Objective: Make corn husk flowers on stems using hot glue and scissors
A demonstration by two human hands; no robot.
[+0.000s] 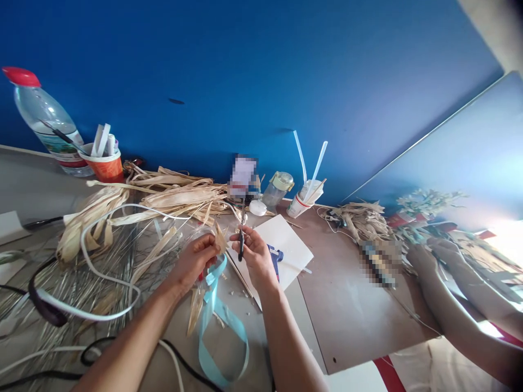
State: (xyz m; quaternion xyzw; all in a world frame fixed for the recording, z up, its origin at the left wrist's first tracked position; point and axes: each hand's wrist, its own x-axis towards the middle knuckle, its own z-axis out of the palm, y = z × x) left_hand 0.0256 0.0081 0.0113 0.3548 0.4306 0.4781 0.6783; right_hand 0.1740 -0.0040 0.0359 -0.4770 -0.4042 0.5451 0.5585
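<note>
My left hand is closed, its fingertips pinching a small piece of dried husk. A light blue ribbon hangs in a loop just below that piece. To the right, my right hand has its fingers around small dark-handled scissors, whose blades point up and away from me. The two hands are close together but apart. Under and behind my right hand lie a white sheet and a blue glue gun, partly hidden by that hand.
Dried husks and thin wires cover the left. A white cable loops over them. Behind stand a bottle, an orange cup, a jar and a cup with straws. Another person's arms are at right.
</note>
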